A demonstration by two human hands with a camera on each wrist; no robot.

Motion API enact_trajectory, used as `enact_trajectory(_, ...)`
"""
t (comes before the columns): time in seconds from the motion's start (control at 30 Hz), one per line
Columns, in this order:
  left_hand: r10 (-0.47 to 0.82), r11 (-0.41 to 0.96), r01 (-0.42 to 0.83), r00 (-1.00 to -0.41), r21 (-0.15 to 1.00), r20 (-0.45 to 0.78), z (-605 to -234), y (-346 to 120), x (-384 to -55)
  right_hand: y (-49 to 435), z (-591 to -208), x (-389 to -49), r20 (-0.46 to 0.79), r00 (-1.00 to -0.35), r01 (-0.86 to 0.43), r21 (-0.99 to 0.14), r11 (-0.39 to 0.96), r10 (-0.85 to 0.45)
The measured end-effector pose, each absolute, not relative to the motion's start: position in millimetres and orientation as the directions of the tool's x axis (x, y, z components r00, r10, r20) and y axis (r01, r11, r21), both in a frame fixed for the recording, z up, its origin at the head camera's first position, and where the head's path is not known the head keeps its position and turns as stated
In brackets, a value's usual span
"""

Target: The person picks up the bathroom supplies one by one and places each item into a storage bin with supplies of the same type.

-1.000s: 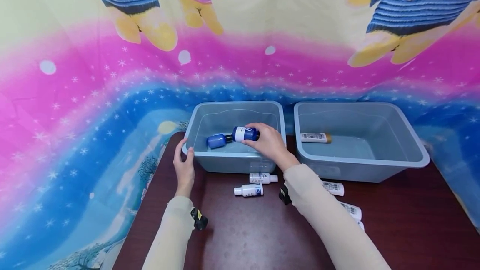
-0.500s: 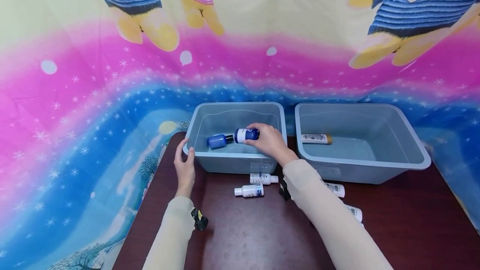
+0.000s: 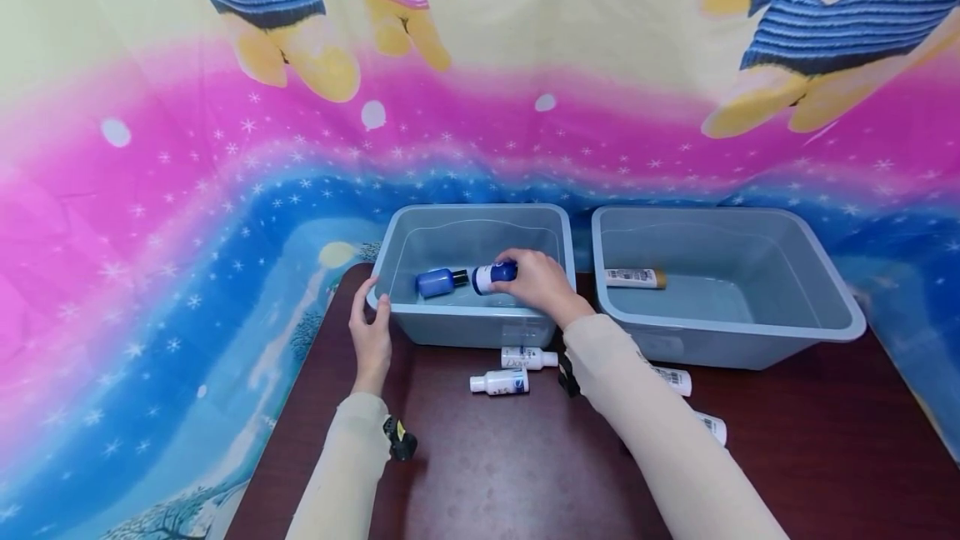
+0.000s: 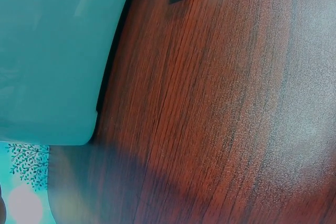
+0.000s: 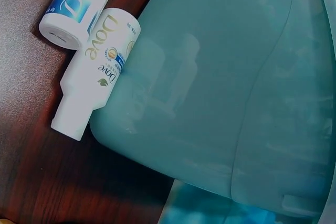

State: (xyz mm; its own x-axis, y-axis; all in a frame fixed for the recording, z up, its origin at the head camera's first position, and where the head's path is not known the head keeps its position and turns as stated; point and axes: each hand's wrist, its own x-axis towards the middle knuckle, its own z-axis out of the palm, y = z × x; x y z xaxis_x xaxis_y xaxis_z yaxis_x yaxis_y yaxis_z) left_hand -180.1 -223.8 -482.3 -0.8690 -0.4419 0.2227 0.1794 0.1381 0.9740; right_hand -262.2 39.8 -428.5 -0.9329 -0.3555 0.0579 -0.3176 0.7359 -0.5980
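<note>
In the head view my right hand (image 3: 536, 280) grips a small dark blue bottle with a white label (image 3: 491, 276), low inside the left grey bin (image 3: 480, 312). The bottle is tilted, and its right end is hidden by my fingers. Another blue bottle (image 3: 437, 282) with a black cap lies on the bin's floor, its cap close to the held one. My left hand (image 3: 370, 340) holds the bin's front left corner, thumb and fingers spread about the rim. Two white bottles, a Dove bottle (image 5: 105, 61) and one with a blue label (image 5: 79, 3), lie in front of this bin.
A second grey bin (image 3: 738, 326) stands to the right, with a white tube with a gold cap (image 3: 633, 277) inside. White bottles (image 3: 711, 427) lie partly hidden beside my right forearm on the dark wooden table (image 3: 487, 473). A printed cloth (image 3: 480, 107) hangs behind.
The blue bottle in my right hand has tilted and dropped slightly, its labelled end now lower. My left hand stays at the bin's corner.
</note>
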Motion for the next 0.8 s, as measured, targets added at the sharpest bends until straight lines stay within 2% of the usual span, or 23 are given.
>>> enact_trajectory(0.8, -0.445, 0.122, 0.192, -0.866, 0.974, 0.227, -483.3, -223.5, -181.3, 40.7, -432.3, -262.7, 0.015, -0.928, -0.320, -0.542, 0.777, -0.372)
